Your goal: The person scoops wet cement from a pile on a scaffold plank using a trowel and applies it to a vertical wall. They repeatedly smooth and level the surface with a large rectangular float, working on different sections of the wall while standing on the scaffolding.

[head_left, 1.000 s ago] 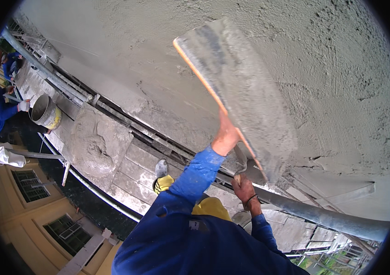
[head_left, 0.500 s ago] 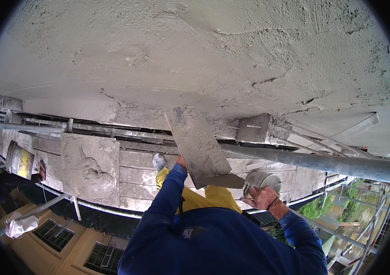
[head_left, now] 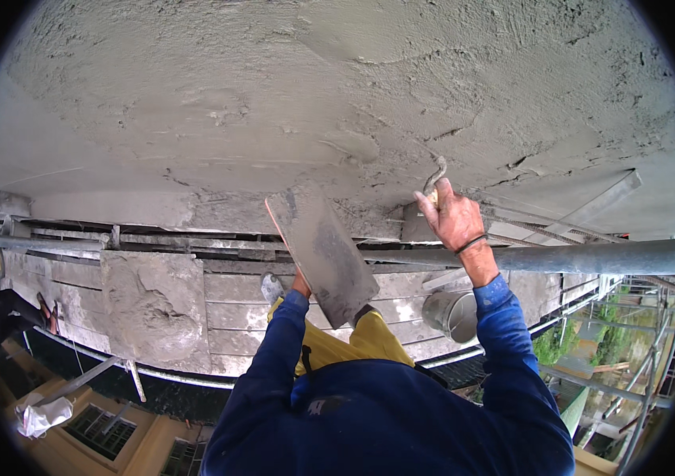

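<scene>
My left hand (head_left: pixel 301 284), mostly hidden, is closed on the mortar board (head_left: pixel 323 254), a flat rectangular board. Only a thin grey film of mortar coats its face. In my right hand (head_left: pixel 456 216), raised in front of the wall, is a trowel (head_left: pixel 437 176); its handle and curved metal shank show. Its blade blends with the grey mortar and cannot be made out. Wet, rough mortar covers the wall (head_left: pixel 274 95) ahead, with a smoother fresh patch left of the trowel.
Below runs a plank scaffold (head_left: pixel 242 317) with a slab of mortar (head_left: pixel 155 301) at left and a bucket (head_left: pixel 450 313) at right. A metal pole (head_left: pixel 575 258) crosses at right. Another person's legs (head_left: pixel 24 309) show at far left, and a pale straightedge (head_left: pixel 591 210) leans near the wall.
My right hand has risen from near the bucket to the wall with the trowel. The thick mortar heap has left the board, which has shifted slightly left.
</scene>
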Available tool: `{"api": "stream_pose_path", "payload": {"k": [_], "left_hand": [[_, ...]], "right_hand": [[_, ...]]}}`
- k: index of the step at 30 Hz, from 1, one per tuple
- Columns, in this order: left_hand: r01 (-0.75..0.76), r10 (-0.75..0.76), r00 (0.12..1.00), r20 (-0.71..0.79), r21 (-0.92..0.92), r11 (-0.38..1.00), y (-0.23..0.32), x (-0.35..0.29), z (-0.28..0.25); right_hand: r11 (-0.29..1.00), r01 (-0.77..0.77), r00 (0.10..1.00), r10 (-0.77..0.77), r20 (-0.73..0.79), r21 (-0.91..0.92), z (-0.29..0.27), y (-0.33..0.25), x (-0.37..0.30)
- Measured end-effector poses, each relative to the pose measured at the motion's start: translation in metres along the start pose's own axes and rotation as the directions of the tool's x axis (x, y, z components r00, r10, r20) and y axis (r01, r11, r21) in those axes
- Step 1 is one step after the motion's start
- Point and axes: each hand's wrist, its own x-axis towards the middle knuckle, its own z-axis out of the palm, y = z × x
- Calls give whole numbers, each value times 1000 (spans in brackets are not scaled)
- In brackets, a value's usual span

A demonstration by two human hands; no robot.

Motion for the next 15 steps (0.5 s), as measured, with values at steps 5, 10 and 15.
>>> {"api": "stream_pose_path", "payload": {"k": [5,10,15], "left_hand": [[-267,202,960,-194,-418,868,9,95,58],[-480,271,844,-462,-428,765,10,198,136],[-500,277,852,-443,-534,682,44,210,226]], "right_hand": [[896,-75,997,69,31,438,-40,-11,-42],[702,-145,989,96,109,697,-1,18,-127],[696,-283,951,114,288,660,23,62,-174]]}}
